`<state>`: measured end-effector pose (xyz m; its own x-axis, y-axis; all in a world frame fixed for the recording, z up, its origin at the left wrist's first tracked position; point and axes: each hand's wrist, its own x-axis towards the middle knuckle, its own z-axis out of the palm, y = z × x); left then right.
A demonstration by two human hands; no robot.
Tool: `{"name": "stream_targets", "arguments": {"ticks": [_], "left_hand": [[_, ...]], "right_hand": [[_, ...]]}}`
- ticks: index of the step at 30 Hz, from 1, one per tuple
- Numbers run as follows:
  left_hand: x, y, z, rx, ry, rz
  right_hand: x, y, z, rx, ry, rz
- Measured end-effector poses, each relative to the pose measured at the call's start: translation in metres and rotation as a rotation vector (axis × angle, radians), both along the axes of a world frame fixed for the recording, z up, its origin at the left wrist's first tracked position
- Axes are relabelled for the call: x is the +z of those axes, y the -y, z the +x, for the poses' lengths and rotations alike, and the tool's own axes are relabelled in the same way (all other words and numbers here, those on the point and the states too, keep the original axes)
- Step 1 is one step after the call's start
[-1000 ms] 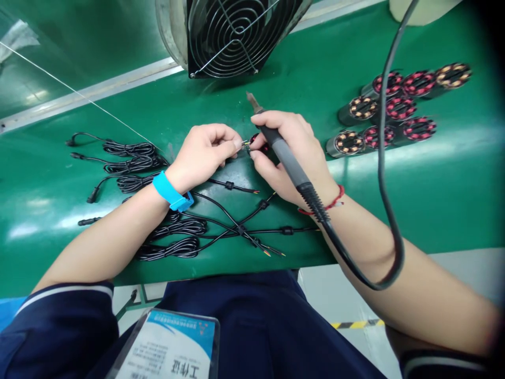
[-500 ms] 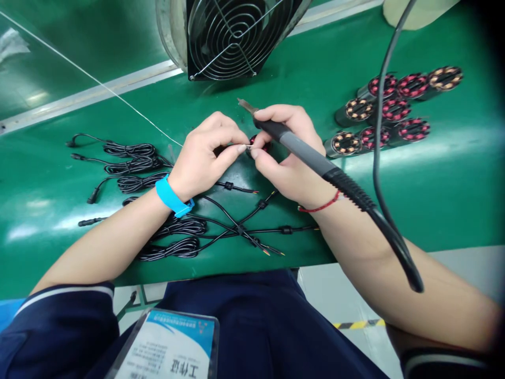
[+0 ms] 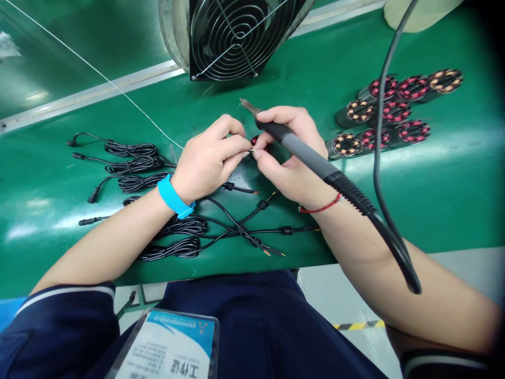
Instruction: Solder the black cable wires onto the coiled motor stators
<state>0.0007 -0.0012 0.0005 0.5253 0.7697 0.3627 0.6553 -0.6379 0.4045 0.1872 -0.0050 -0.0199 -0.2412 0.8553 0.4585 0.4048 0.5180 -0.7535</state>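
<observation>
My right hand (image 3: 295, 178) grips a soldering iron (image 3: 305, 153), tip pointing up-left, away from my fingertips. Thumb and a finger of that hand also nearly meet my left hand (image 3: 209, 158), which is pinched on a thin wire (image 3: 252, 151); the ends of the fingers hide most of it. Round part with red coils (image 3: 254, 141) sits right behind the fingertips, mostly covered; can't tell which fingers touch it. White strand (image 3: 89, 64) runs from upper left to my left hand. Black cables (image 3: 183, 246), coiled, lie left and below my hands, bare ends toward the middle. Fan (image 3: 236, 39) beyond my hands. Right side of green bench (image 3: 315, 68): upright metal cylinders (image 3: 396, 110), red or copper coils on top.
</observation>
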Motion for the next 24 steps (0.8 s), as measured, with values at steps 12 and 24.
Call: {"name": "stream_targets", "arguments": {"ticks": [12,24], "left_hand": [[0.0032,0.003,0.0029,0.015,-0.006,-0.049],[-0.0003,-0.0033,0.0025,0.052,0.228,-0.194]], "right_hand": [[0.0069,-0.0006,0.0008,0.006,-0.065,-0.082],[0.0029,0.0018,0.004,0.021,0.034,-0.132]]}}
